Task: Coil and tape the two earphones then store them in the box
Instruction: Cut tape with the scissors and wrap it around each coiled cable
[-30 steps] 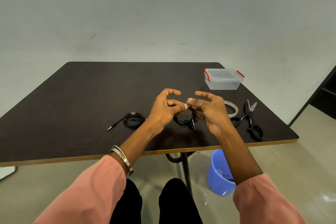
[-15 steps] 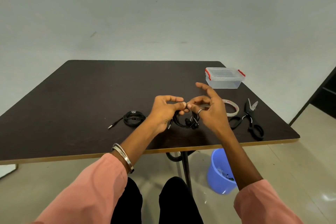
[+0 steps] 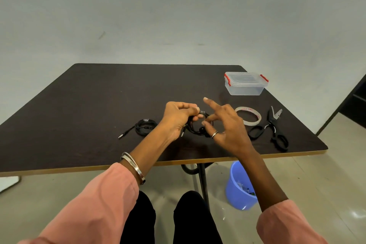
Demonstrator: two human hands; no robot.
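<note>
A coiled black earphone [image 3: 195,128] hangs between my hands above the dark table [image 3: 99,95]. My left hand [image 3: 179,118] pinches the coil's top. My right hand [image 3: 225,127] touches the coil's right side with thumb and bent fingers, its index finger stretched out. A second black earphone coil [image 3: 145,127] lies on the table to the left, with its plug sticking out. At the far right corner stands the clear box [image 3: 245,84] with red clips, its lid on. A tape roll [image 3: 250,116] lies beside my right hand.
Black scissors [image 3: 272,129] lie right of the tape, near the table's right edge. A blue bucket [image 3: 238,186] stands on the floor under the table's front edge, next to the table leg [image 3: 203,180]. My knees are below.
My left hand has closed tighter on the coil's top. My right hand's fingers have shifted around the coil's right side, with the index finger now pointing up and left.
</note>
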